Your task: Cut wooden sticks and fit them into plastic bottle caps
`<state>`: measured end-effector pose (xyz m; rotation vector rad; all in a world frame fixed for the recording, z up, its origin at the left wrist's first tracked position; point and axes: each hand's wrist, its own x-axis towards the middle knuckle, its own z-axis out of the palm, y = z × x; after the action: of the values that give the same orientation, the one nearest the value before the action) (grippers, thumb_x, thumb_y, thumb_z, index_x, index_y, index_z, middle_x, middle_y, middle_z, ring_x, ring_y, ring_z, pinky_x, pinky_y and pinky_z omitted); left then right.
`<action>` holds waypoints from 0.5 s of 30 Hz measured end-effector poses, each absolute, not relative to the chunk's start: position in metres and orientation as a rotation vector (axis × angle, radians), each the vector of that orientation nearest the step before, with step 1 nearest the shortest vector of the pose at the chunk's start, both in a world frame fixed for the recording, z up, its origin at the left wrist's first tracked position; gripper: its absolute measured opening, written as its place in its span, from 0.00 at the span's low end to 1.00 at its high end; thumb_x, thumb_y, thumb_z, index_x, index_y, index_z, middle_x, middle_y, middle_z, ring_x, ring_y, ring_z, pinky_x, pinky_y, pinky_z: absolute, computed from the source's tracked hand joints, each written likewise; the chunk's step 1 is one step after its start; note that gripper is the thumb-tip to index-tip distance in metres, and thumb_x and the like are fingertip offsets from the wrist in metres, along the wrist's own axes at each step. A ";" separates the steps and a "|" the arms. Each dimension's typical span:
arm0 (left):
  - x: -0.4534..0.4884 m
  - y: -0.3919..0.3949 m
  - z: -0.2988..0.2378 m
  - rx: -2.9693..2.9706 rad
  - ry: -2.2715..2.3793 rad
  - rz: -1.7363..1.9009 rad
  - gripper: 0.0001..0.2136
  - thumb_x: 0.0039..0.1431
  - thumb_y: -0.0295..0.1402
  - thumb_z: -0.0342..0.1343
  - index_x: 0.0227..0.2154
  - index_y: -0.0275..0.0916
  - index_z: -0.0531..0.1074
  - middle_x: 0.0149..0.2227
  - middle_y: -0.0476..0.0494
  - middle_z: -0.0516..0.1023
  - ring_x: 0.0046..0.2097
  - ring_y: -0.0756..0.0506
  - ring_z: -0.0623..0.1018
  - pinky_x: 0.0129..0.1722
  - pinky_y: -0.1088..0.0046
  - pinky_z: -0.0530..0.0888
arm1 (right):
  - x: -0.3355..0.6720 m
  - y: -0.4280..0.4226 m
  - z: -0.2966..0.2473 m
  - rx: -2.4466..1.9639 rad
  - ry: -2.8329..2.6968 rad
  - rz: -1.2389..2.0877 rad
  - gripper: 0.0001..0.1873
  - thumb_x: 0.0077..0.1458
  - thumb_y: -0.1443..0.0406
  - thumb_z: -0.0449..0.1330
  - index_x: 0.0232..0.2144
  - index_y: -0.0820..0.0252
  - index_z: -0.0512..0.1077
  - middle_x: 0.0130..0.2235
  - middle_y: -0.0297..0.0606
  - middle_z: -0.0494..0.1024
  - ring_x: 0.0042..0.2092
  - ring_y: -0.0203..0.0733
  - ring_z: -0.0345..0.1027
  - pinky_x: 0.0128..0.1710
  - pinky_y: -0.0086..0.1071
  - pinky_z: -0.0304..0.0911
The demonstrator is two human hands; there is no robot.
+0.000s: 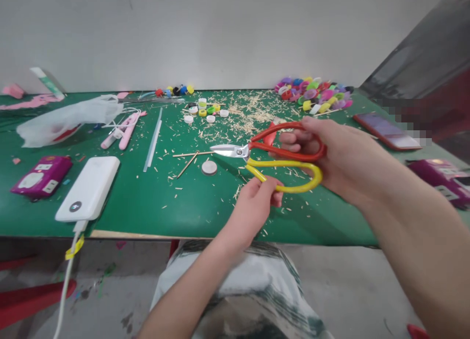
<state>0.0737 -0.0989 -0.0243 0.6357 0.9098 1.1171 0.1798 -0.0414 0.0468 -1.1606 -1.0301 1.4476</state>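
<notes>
A pair of scissors (239, 152) with one red and one yellow handle is held up over the green table, blades pointing left and together. My right hand (326, 150) has its fingers through the loops. Below, my left hand (259, 197) pinches the yellow handle from underneath. Beyond the scissors, a red piece (270, 135) shows partly behind the red handle; its kind is unclear. Left of my hands lie a round whitish cap (209, 168) and two thin wooden sticks (188, 164), one crossing near the blade tips.
Small caps (202, 112) and wood shavings (253, 111) lie farther back, with a colourful heap (317, 94) at back right. A phone (387, 131) rests at right. Leftward are a corded white power bank (90, 187), a purple socket block (42, 176) and a plastic bag (69, 118).
</notes>
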 end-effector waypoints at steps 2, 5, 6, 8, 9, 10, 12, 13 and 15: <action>0.073 -0.104 -0.025 0.755 0.986 1.132 0.09 0.59 0.30 0.46 0.24 0.38 0.60 0.19 0.55 0.59 0.23 0.54 0.60 0.27 0.76 0.59 | 0.186 -0.034 0.052 -1.126 -0.988 1.408 0.16 0.57 0.68 0.52 0.18 0.59 0.62 0.25 0.32 0.61 0.27 0.30 0.57 0.34 0.28 0.64; 0.073 -0.115 -0.022 0.858 1.021 1.112 0.09 0.60 0.33 0.45 0.24 0.40 0.57 0.21 0.55 0.57 0.24 0.53 0.58 0.25 0.76 0.56 | 0.196 -0.022 0.060 -1.101 -0.968 1.376 0.18 0.57 0.71 0.50 0.16 0.58 0.59 0.22 0.30 0.56 0.26 0.29 0.57 0.39 0.30 0.65; 0.074 -0.118 -0.021 0.879 1.018 1.094 0.09 0.61 0.34 0.45 0.25 0.40 0.57 0.21 0.55 0.57 0.24 0.53 0.58 0.25 0.76 0.57 | 0.200 -0.020 0.062 -1.105 -0.975 1.382 0.17 0.57 0.71 0.50 0.17 0.58 0.59 0.23 0.30 0.56 0.27 0.29 0.57 0.41 0.31 0.65; 0.076 -0.123 -0.019 0.906 1.010 1.073 0.09 0.61 0.35 0.45 0.26 0.40 0.57 0.22 0.54 0.58 0.25 0.53 0.58 0.26 0.75 0.57 | 0.204 -0.019 0.062 -1.097 -1.008 1.377 0.16 0.58 0.69 0.50 0.18 0.59 0.62 0.24 0.31 0.58 0.29 0.30 0.60 0.42 0.35 0.65; 0.077 -0.124 -0.019 0.916 1.009 1.074 0.09 0.62 0.35 0.44 0.26 0.40 0.57 0.23 0.54 0.58 0.25 0.53 0.59 0.26 0.75 0.57 | 0.205 -0.020 0.061 -1.086 -1.028 1.368 0.16 0.58 0.68 0.49 0.19 0.59 0.63 0.25 0.31 0.59 0.30 0.31 0.61 0.42 0.37 0.65; 0.078 -0.125 -0.019 0.921 1.013 1.072 0.09 0.62 0.35 0.44 0.26 0.40 0.57 0.24 0.54 0.58 0.26 0.53 0.59 0.26 0.75 0.57 | 0.206 -0.022 0.059 -1.073 -1.048 1.353 0.15 0.58 0.67 0.49 0.20 0.58 0.64 0.26 0.32 0.60 0.31 0.32 0.62 0.43 0.39 0.66; 0.080 -0.123 -0.021 0.908 1.023 1.068 0.09 0.62 0.35 0.44 0.26 0.40 0.57 0.24 0.53 0.58 0.26 0.53 0.59 0.27 0.75 0.58 | 0.204 -0.025 0.052 -1.047 -1.100 1.329 0.15 0.58 0.67 0.49 0.20 0.58 0.65 0.27 0.32 0.61 0.31 0.33 0.63 0.43 0.40 0.66; 0.080 -0.122 -0.022 0.896 1.025 1.067 0.09 0.62 0.36 0.45 0.26 0.40 0.58 0.24 0.53 0.58 0.26 0.53 0.59 0.27 0.75 0.58 | 0.203 -0.027 0.049 -1.036 -1.128 1.324 0.15 0.59 0.67 0.49 0.20 0.58 0.66 0.28 0.32 0.62 0.32 0.33 0.63 0.43 0.41 0.66; 0.080 -0.120 -0.024 0.875 1.025 1.070 0.09 0.61 0.36 0.45 0.26 0.40 0.58 0.25 0.53 0.58 0.26 0.53 0.59 0.27 0.75 0.58 | 0.198 -0.028 0.044 -0.997 -1.186 1.321 0.16 0.59 0.66 0.49 0.21 0.57 0.66 0.29 0.33 0.64 0.34 0.34 0.64 0.44 0.39 0.67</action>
<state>0.0799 -0.1199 -0.0235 0.8746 1.0255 1.0704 0.1976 -0.0278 0.0436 -0.9969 -1.1864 1.3214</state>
